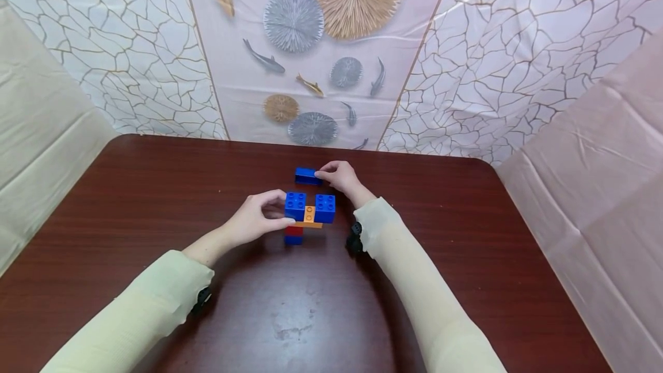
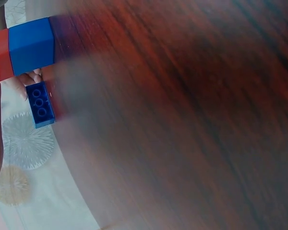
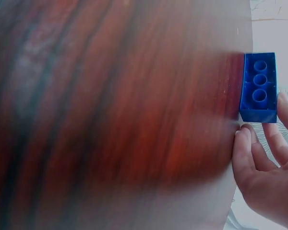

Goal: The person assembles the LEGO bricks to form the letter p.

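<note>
My left hand point(image 1: 257, 214) grips the left side of a toy brick structure, its thumb at the front. Two blue studded bricks point(image 1: 325, 208) top the structure, apart, on an orange brick point(image 1: 309, 213). Below its left part are a red brick point(image 1: 295, 231) and a blue bottom brick point(image 2: 32, 44). Farther back, a separate blue brick point(image 3: 259, 86) lies on its side, its hollow underside with round tubes facing me. My right hand point(image 1: 339, 177) pinches that brick's right end; its lower fingers rest by the tabletop in the right wrist view.
The dark brown wooden table point(image 1: 440, 235) has rounded far corners. Behind it hangs a patterned cloth point(image 1: 331, 102), with plain beige cloth point(image 1: 595, 160) at the sides. A black wrist device point(image 1: 354, 239) sits at the right cuff.
</note>
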`<action>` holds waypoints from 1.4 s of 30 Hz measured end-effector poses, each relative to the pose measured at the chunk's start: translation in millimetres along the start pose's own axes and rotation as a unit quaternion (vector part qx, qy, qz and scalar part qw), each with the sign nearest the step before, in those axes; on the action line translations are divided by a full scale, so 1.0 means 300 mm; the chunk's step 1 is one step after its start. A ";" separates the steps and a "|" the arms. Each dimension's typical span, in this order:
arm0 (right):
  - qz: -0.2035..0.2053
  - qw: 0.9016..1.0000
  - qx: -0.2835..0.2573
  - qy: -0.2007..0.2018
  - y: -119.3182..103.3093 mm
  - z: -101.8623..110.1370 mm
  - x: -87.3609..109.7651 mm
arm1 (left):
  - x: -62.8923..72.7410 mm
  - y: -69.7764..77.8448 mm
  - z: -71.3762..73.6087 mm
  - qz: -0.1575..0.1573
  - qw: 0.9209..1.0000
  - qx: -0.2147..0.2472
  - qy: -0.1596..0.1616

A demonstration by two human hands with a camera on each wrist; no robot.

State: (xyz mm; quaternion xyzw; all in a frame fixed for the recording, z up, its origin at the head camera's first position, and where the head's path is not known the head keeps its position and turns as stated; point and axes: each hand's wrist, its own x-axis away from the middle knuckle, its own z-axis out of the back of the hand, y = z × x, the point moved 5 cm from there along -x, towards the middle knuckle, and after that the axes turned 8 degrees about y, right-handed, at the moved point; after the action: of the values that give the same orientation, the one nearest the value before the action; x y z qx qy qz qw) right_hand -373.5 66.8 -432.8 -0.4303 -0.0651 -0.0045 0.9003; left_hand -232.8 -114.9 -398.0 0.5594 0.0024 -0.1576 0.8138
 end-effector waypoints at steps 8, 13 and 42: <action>0.011 1.000 -0.026 -0.008 -0.004 0.015 0.003 | 0.002 0.011 -0.006 0.003 1.000 0.004 0.000; -0.003 0.996 -0.087 -0.028 -0.021 0.025 0.017 | 0.006 0.019 -0.008 -0.005 1.000 0.002 0.005; 0.060 0.983 -0.175 -0.013 -0.077 0.283 0.151 | -0.053 0.016 -0.059 -0.013 1.000 0.010 -0.003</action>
State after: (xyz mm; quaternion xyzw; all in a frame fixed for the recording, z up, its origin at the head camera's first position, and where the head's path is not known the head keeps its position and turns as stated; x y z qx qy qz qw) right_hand -339.7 120.2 -356.6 -0.5847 -0.0492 0.0433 0.8086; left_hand -243.7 -93.3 -397.4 0.5668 0.0058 -0.1695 0.8062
